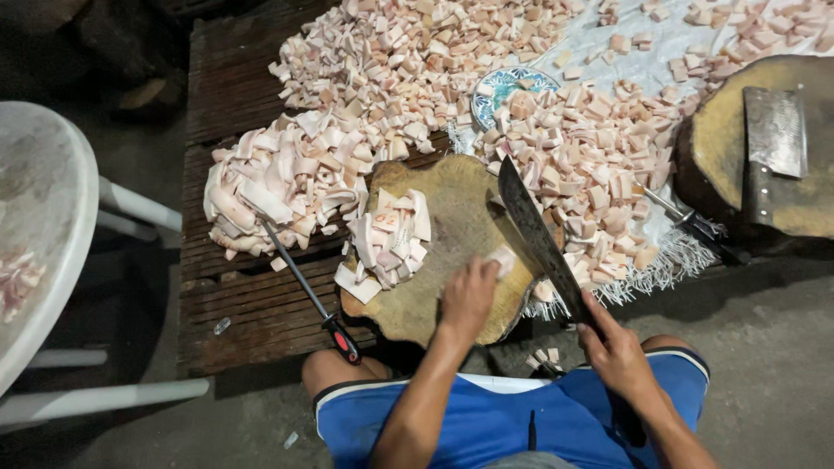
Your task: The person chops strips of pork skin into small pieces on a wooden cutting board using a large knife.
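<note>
My left hand (469, 295) rests on a round wooden chopping block (452, 234), fingers closed over a small pale piece of pork fat (502, 259) at the block's right edge. My right hand (618, 347) grips the handle of a long dark cleaver (534, 230), whose blade lies across the block's right side just beside that piece. A stack of pork fat strips (391, 239) sits on the block's left half.
A sharpening steel with a red-black handle (313, 295) lies on the wooden slats. Heaps of cut fat cubes (573, 148) and strips (278, 182) surround a patterned plate (508, 85). A second block (817, 200) carries another cleaver (773, 143). White plastic chair (43, 208) stands left.
</note>
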